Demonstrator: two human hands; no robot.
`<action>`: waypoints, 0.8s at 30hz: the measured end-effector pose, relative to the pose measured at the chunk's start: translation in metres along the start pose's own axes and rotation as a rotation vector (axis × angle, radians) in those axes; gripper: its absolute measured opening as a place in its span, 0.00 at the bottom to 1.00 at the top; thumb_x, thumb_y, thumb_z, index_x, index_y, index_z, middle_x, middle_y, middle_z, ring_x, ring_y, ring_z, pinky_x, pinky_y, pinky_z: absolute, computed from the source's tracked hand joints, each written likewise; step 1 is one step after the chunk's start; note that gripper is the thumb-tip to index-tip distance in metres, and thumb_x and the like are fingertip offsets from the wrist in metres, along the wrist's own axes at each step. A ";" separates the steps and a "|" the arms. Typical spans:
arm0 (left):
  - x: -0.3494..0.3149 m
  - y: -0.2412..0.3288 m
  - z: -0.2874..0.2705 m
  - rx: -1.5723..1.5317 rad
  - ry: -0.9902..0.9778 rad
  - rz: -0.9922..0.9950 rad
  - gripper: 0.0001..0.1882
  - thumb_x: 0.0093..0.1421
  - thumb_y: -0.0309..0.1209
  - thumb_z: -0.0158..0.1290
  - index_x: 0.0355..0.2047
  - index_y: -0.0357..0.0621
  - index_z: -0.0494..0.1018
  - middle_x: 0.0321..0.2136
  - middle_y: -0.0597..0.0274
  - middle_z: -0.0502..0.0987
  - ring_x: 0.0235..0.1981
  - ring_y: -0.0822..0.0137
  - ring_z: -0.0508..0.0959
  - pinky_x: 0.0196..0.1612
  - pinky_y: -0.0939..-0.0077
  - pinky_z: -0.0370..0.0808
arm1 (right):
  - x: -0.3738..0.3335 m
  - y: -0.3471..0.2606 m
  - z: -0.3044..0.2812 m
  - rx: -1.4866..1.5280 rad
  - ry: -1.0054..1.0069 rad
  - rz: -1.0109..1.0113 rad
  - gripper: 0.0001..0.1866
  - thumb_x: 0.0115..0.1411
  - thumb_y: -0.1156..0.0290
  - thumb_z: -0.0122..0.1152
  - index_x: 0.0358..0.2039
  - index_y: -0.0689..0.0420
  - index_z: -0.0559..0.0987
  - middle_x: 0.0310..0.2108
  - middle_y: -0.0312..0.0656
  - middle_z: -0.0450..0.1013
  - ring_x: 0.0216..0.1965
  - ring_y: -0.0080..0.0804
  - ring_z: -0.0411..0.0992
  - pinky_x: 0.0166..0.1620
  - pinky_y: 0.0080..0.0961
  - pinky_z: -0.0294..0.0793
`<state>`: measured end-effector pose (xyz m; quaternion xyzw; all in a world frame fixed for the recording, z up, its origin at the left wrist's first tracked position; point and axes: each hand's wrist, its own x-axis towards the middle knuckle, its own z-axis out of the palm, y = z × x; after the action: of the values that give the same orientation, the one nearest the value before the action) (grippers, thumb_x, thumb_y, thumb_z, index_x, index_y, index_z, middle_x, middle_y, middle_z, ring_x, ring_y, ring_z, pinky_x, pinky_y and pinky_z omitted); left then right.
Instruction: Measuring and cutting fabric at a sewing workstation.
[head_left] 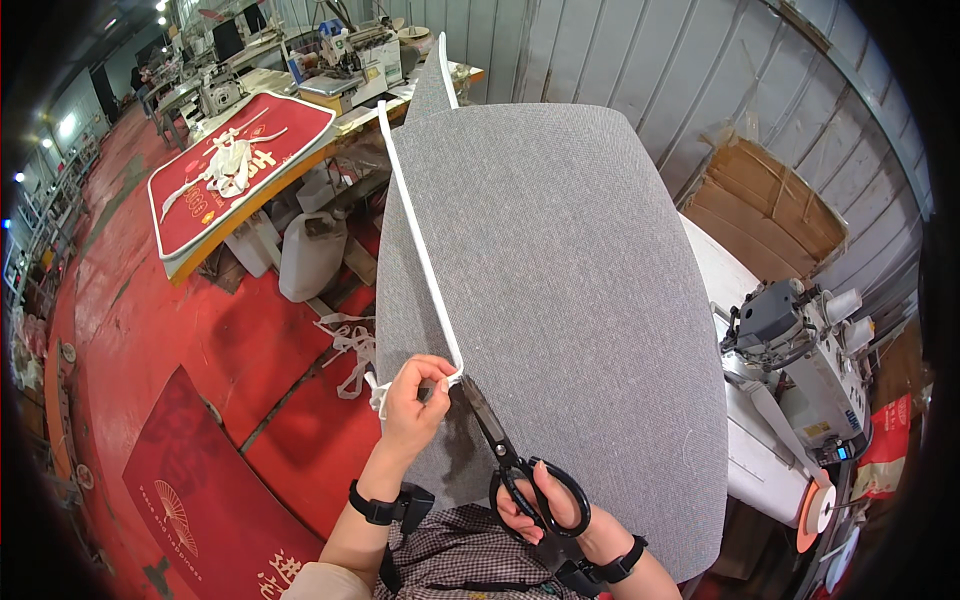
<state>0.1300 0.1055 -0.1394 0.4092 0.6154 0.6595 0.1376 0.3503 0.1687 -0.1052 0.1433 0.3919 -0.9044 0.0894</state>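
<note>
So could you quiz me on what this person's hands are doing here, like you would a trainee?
1. True or false: the right hand holds black scissors.
2. What does the left hand pinch? A) the white tape B) a thread spool C) cardboard
3. What colour is the big fabric panel?

Key: 1 true. 2 A, at the tape's lower end, by the scissor tips. 3 grey.

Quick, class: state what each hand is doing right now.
Left hand: pinching the white fabric binding strip.
Right hand: gripping black-handled scissors.
</note>
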 end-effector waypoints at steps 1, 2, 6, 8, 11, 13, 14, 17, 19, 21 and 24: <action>0.000 0.000 -0.001 0.003 0.002 0.000 0.04 0.52 0.20 0.49 0.29 0.37 0.65 0.33 0.59 0.74 0.29 0.72 0.71 0.33 0.80 0.69 | 0.001 -0.001 0.000 0.000 -0.004 0.000 0.38 0.58 0.31 0.23 0.22 0.58 0.64 0.12 0.31 0.59 0.09 0.16 0.56 0.12 0.14 0.59; -0.001 -0.001 -0.002 -0.002 0.004 0.017 0.04 0.52 0.20 0.49 0.29 0.37 0.65 0.33 0.58 0.74 0.30 0.71 0.72 0.35 0.79 0.69 | 0.002 -0.002 0.001 0.003 -0.004 0.006 0.38 0.57 0.31 0.23 0.22 0.58 0.64 0.12 0.31 0.59 0.09 0.16 0.56 0.12 0.14 0.59; -0.001 -0.008 -0.002 -0.012 0.003 0.073 0.04 0.53 0.21 0.49 0.28 0.37 0.64 0.32 0.57 0.74 0.32 0.68 0.72 0.38 0.77 0.69 | 0.005 -0.002 -0.002 0.023 -0.016 0.001 0.39 0.57 0.31 0.23 0.22 0.58 0.64 0.12 0.31 0.58 0.08 0.16 0.56 0.11 0.13 0.59; -0.001 -0.009 -0.001 -0.029 0.005 0.081 0.04 0.52 0.21 0.49 0.28 0.37 0.65 0.32 0.57 0.74 0.32 0.68 0.72 0.38 0.77 0.69 | 0.007 -0.002 0.000 0.033 -0.011 -0.004 0.39 0.57 0.31 0.23 0.21 0.58 0.64 0.11 0.31 0.58 0.08 0.16 0.56 0.11 0.13 0.58; -0.002 -0.011 -0.002 -0.052 0.001 0.081 0.04 0.53 0.21 0.49 0.28 0.37 0.64 0.32 0.57 0.73 0.31 0.69 0.72 0.38 0.77 0.69 | 0.009 -0.001 -0.003 0.036 -0.024 0.006 0.38 0.57 0.31 0.21 0.21 0.57 0.63 0.12 0.30 0.58 0.08 0.15 0.56 0.11 0.12 0.59; -0.004 -0.014 -0.003 -0.059 -0.007 0.074 0.04 0.53 0.21 0.48 0.29 0.37 0.64 0.33 0.57 0.73 0.31 0.69 0.72 0.38 0.77 0.69 | 0.009 -0.001 -0.002 0.031 -0.041 0.018 0.38 0.56 0.30 0.20 0.21 0.57 0.62 0.12 0.29 0.58 0.09 0.14 0.56 0.12 0.11 0.60; -0.005 -0.018 -0.002 -0.101 0.011 0.079 0.04 0.55 0.21 0.47 0.30 0.38 0.64 0.33 0.57 0.72 0.30 0.70 0.71 0.37 0.78 0.69 | 0.009 -0.002 0.000 -0.020 -0.009 0.023 0.37 0.57 0.31 0.21 0.21 0.56 0.61 0.12 0.29 0.58 0.08 0.14 0.55 0.12 0.11 0.60; -0.003 -0.023 -0.002 -0.254 0.082 0.028 0.03 0.59 0.23 0.45 0.32 0.39 0.62 0.34 0.57 0.70 0.26 0.74 0.69 0.32 0.81 0.68 | -0.003 -0.002 0.017 -0.068 0.063 0.011 0.36 0.58 0.32 0.23 0.20 0.55 0.60 0.12 0.30 0.58 0.09 0.14 0.54 0.12 0.12 0.59; 0.001 -0.026 0.002 -0.378 0.128 -0.024 0.03 0.61 0.24 0.43 0.33 0.39 0.60 0.34 0.57 0.69 0.24 0.76 0.68 0.29 0.83 0.68 | -0.034 0.000 0.022 -0.125 0.216 -0.105 0.37 0.57 0.30 0.25 0.19 0.55 0.60 0.12 0.30 0.58 0.09 0.14 0.54 0.13 0.11 0.59; 0.004 -0.033 0.007 -0.451 0.190 -0.096 0.04 0.62 0.25 0.42 0.33 0.41 0.59 0.32 0.59 0.69 0.20 0.79 0.64 0.25 0.86 0.65 | -0.077 -0.005 0.024 -0.147 0.296 -0.097 0.37 0.55 0.29 0.29 0.20 0.56 0.61 0.13 0.30 0.59 0.11 0.14 0.54 0.16 0.12 0.59; 0.005 -0.040 0.015 -0.353 0.188 -0.181 0.03 0.62 0.27 0.44 0.34 0.45 0.61 0.28 0.69 0.65 0.23 0.81 0.62 0.24 0.87 0.61 | -0.138 -0.020 0.047 -0.376 0.793 -0.057 0.32 0.57 0.37 0.43 0.25 0.58 0.69 0.15 0.30 0.62 0.14 0.14 0.58 0.18 0.13 0.60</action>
<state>0.1250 0.1278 -0.1761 0.2583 0.5348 0.7772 0.2077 0.4663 0.1542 -0.0157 0.4498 0.5575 -0.6944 -0.0686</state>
